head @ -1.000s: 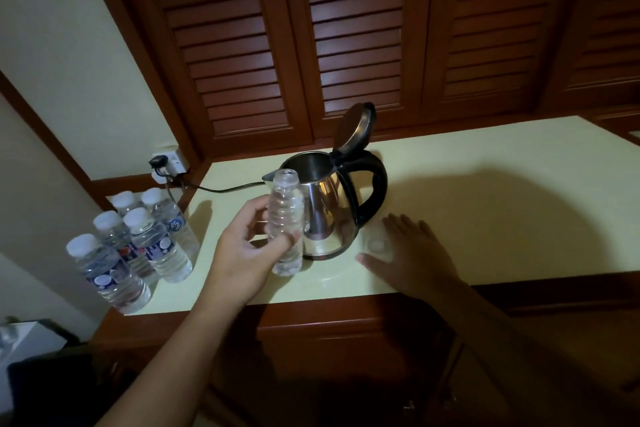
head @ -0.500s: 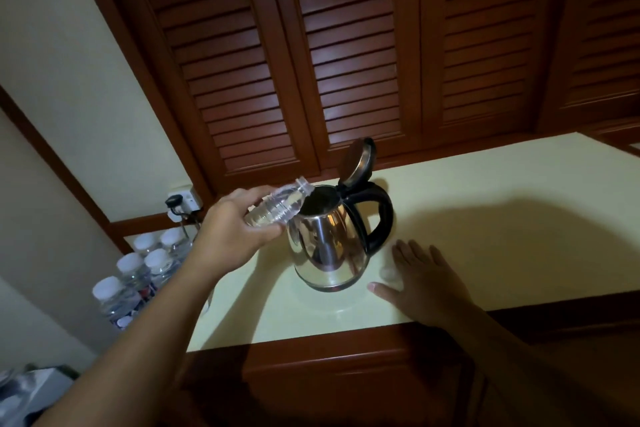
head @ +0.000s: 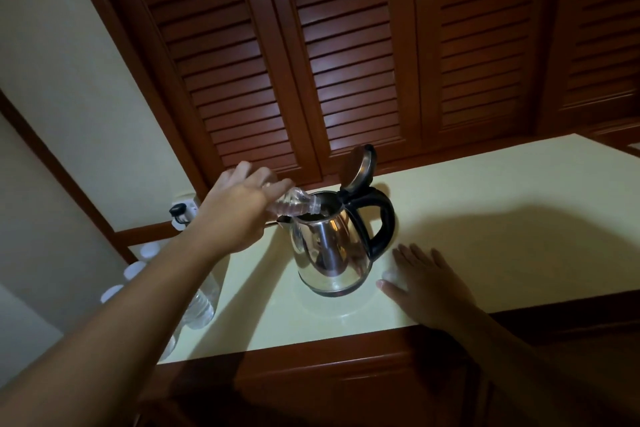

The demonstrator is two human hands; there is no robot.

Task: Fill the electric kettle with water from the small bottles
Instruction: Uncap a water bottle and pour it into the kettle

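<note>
From the head view, the left grip (head: 239, 215) curls round a small clear bottle (head: 294, 206), tilted neck-down with its mouth at the open rim of the steel kettle (head: 329, 253). The kettle stands on the pale worktop (head: 502, 236), its lid (head: 358, 166) swung upright above the black handle. The right grip (head: 429, 284) lies flat on the worktop just beside the kettle's base, fingers spread and straight. Capped spare bottles (head: 138, 267) stand at the worktop's left end, partly hidden by the forearm.
</note>
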